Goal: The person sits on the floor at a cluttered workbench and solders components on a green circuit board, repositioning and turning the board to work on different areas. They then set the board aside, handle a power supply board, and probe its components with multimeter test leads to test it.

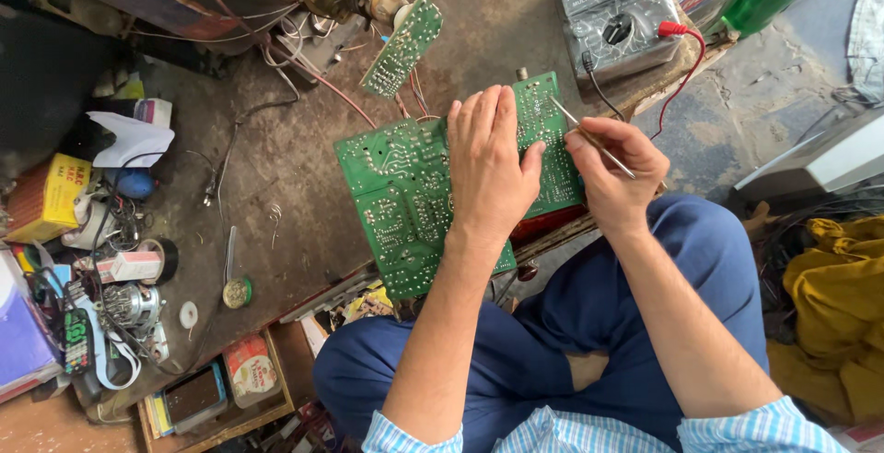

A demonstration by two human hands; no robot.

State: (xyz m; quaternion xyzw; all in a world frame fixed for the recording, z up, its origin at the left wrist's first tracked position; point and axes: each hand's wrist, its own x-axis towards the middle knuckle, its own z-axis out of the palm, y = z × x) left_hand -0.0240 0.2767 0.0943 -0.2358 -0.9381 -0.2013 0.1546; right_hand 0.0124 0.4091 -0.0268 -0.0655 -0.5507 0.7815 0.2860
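A large circuit board (405, 204) lies at the middle of the frame, on the floor (285, 158) before the person's crossed legs (571, 342). The left hand (490, 163) rests flat on the board. The right hand (612, 172) is at the board's right edge and holds a thin tool (589, 135), whose tip touches the board. A smaller board (402, 45) hangs tilted above, at the upper middle. A meter (615, 11) stands at the upper right. Boxes and small parts (110, 269) lie at the left.
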